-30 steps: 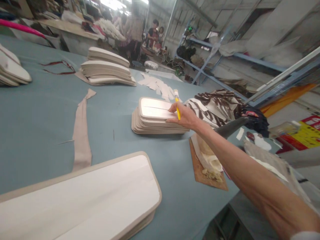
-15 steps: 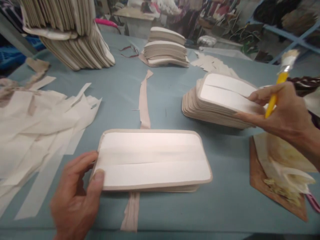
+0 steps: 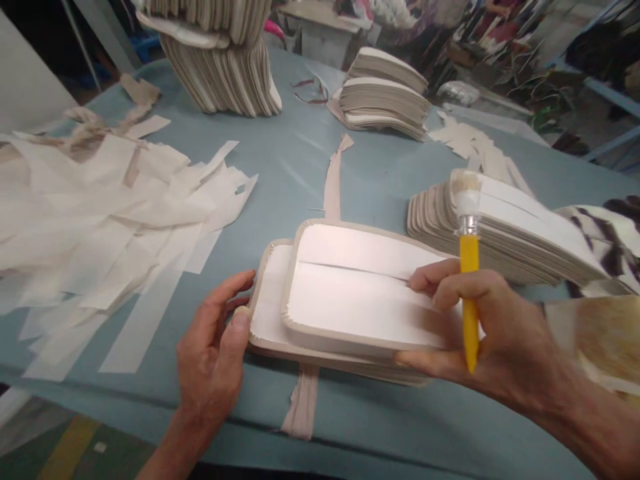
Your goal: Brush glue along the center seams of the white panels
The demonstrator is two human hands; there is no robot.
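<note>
My right hand [image 3: 480, 313] grips a white rounded panel [image 3: 360, 287] with a beige border, thumb and fingers at its right part. Tucked in the same hand is a paintbrush [image 3: 469, 260] with a yellow handle, bristles up. This panel overlaps a lower white panel [image 3: 269, 293], set off to the right of it. At the lower panel's left end, my left hand [image 3: 220, 340] has its fingers and thumb curled round the edge. A pinkish cloth strip [image 3: 303, 407] runs beneath the lower panel and comes out at front and back.
A stack of similar panels [image 3: 440, 220] stands at right, another stack [image 3: 385, 107] at the back and a tall one [image 3: 225, 73] at back left. Pale paper strips [image 3: 150, 233] are heaped at left. Brown-stained material [image 3: 605, 333] lies at right, partly behind my forearm.
My right hand has brought a panel from the right-hand stack leftward over the lower panel, the brush still in hand. My left hand stays at the lower panel's left end. The view has shifted.
</note>
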